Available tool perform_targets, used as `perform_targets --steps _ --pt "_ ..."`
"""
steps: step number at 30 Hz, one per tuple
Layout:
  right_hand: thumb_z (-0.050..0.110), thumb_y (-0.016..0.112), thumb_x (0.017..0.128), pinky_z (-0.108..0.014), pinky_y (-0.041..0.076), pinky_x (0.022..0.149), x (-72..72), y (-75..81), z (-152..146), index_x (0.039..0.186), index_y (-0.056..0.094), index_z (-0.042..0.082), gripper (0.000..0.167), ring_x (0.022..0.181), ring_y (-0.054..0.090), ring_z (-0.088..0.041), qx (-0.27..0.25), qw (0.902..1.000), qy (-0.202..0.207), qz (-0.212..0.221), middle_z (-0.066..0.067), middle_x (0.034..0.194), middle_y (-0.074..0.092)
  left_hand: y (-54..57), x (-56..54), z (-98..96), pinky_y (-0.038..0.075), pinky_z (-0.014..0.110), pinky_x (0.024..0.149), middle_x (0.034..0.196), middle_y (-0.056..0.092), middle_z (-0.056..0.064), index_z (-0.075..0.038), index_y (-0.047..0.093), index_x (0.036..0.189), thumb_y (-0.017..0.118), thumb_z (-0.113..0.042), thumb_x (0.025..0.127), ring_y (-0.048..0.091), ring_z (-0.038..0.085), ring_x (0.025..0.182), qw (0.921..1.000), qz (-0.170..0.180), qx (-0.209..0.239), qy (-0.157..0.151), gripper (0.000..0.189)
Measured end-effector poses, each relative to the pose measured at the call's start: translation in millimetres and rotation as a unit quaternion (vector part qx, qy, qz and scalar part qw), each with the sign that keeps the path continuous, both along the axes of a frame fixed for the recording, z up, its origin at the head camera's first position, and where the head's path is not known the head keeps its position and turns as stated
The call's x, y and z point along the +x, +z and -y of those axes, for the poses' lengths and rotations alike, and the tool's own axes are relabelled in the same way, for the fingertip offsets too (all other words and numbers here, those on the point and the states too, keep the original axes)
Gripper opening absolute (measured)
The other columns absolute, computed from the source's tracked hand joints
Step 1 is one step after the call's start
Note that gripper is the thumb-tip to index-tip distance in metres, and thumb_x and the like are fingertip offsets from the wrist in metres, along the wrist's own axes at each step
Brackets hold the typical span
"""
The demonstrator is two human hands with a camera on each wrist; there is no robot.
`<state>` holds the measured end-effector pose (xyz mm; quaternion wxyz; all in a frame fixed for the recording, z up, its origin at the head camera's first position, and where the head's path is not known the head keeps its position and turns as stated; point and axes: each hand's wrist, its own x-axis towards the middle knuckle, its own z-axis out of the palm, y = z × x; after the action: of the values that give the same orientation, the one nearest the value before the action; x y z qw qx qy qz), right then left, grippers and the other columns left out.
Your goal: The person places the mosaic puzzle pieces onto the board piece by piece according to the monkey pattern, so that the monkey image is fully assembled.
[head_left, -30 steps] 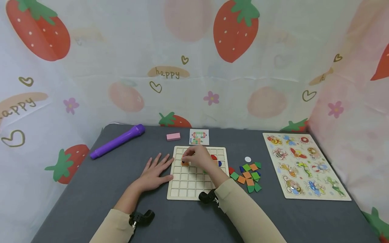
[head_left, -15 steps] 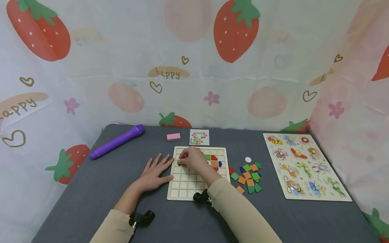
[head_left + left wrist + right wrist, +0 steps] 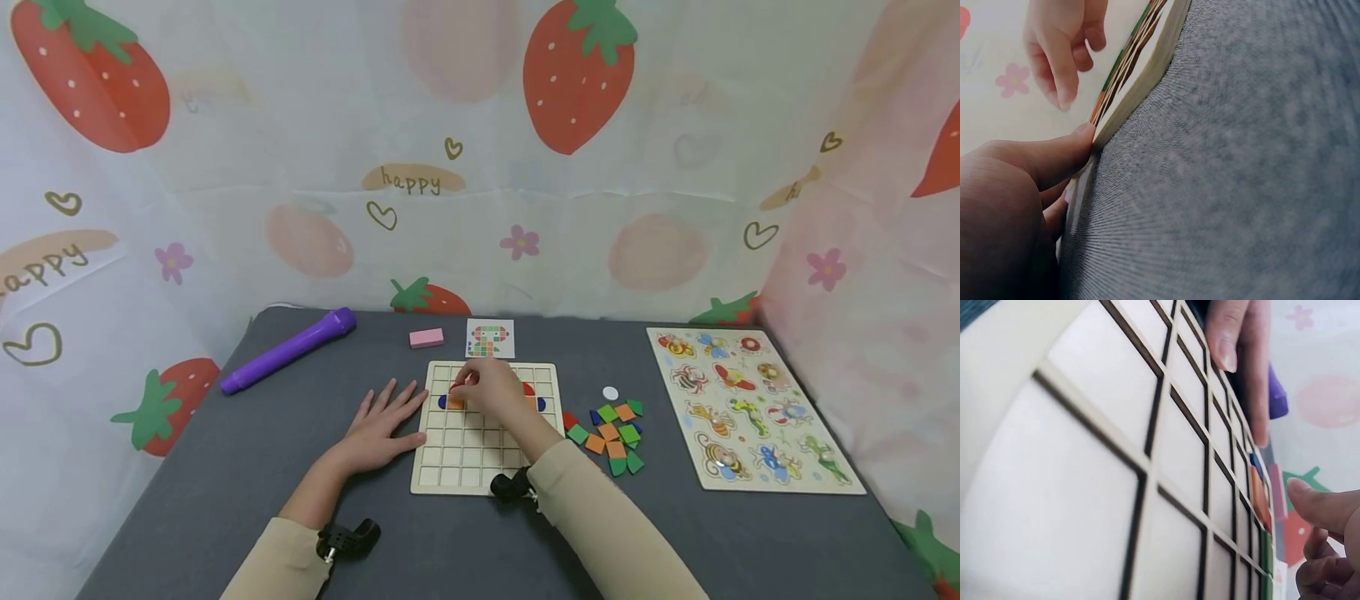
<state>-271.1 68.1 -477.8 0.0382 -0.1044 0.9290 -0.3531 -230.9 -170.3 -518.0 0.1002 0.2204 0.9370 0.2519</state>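
A wooden grid board [image 3: 442, 477] lies on the dark grey tabletop. My left hand [image 3: 381, 433] rests on the table with spread fingers, its thumb touching the board's left edge. My right hand [image 3: 491, 390] hovers over the upper part of the board; its thumb and index finger stand apart, with nothing visible between them. Just left of those fingers, a blue piece [image 3: 442, 402] and an orange tile [image 3: 454, 403] sit in the grid. On the right side, a red piece [image 3: 528, 388] and another blue piece [image 3: 542, 404] show past my hand, which hides the middle tiles.
Loose coloured tiles [image 3: 609, 432] and a white disc [image 3: 611, 393] lie right of the board. Behind it are a pattern card [image 3: 491, 338] and a pink block [image 3: 426, 337]. A purple stick [image 3: 288, 351] lies left; an insect picture board [image 3: 753, 408] lies right.
My right hand went left to the blue piece, then drew back right and up, leaving that piece in the board. My left hand has stayed put.
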Motion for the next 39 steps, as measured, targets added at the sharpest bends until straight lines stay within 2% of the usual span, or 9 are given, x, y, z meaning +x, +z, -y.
perform_targets --steps 9,16,19,24,31,39 --pt "0.024 0.075 0.093 -0.033 0.053 0.07 6.9 7.1 -32.5 0.103 0.076 0.014 0.014 0.084 0.065 -0.017 -0.038 0.9993 -0.004 -0.002 0.002 0.093 0.07 -1.0 1.0 1.1 -0.007 0.062 0.121 0.17 0.016 0.006 -0.023 0.026 0.162 0.056 -0.053 0.099 -0.002 0.037 0.157 1.0 0.004 0.006 0.002 0.076" --pt "0.021 0.075 0.093 -0.033 0.054 0.067 16.2 15.3 -57.5 0.108 0.076 0.011 0.018 0.085 0.064 -0.019 -0.066 0.9973 -0.032 -0.008 -0.001 0.097 0.071 0.3 2.3 2.7 -0.007 0.064 0.121 0.169 0.017 0.01 -0.019 0.027 0.162 0.057 -0.049 0.1 -0.001 0.041 0.156 0.9999 -0.003 0.017 0.002 0.075" --pt "0.02 0.075 0.093 -0.033 0.054 0.065 21.3 15.3 -70.4 0.109 0.075 0.01 0.019 0.084 0.064 -0.019 -0.073 0.996 -0.05 -0.015 -0.002 0.098 0.072 1.2 2.2 2.4 -0.006 0.063 0.121 0.17 0.016 0.008 -0.021 0.026 0.162 0.056 -0.051 0.1 -0.001 0.039 0.157 1.0 -0.002 0.008 0.002 0.075" --pt "0.022 0.075 0.093 -0.034 0.054 0.067 24.2 9.1 -97.2 0.112 0.075 0.009 0.023 0.088 0.065 -0.021 -0.056 0.9945 -0.084 -0.026 -0.005 0.102 0.073 1.7 1.9 1.4 -0.006 0.062 0.122 0.17 0.016 0.007 -0.022 0.025 0.162 0.056 -0.052 0.1 -0.002 0.038 0.157 0.9999 0.008 0.008 0.0 0.076" --pt "0.022 0.075 0.093 -0.039 0.056 0.073 23.9 3.1 -133.4 0.113 0.074 0.01 0.024 0.093 0.066 -0.026 -0.033 0.991 -0.126 -0.033 -0.009 0.105 0.073 -0.5 1.6 0.6 -0.007 0.063 0.121 0.17 0.016 0.007 -0.022 0.026 0.162 0.056 -0.052 0.099 -0.002 0.038 0.157 0.9999 0.004 0.01 -0.001 0.076" --pt "0.022 0.074 0.094 -0.045 0.057 0.08 22.9 -0.3 -167.4 0.119 0.071 0.006 0.029 0.104 0.066 -0.033 -0.006 0.9894 -0.144 -0.019 -0.016 0.116 0.071 -1.6 -1.0 0.6 -0.007 0.062 0.121 0.17 0.016 0.007 -0.022 0.026 0.162 0.055 -0.054 0.099 -0.002 0.038 0.157 0.9999 0.005 0.011 -0.001 0.076"
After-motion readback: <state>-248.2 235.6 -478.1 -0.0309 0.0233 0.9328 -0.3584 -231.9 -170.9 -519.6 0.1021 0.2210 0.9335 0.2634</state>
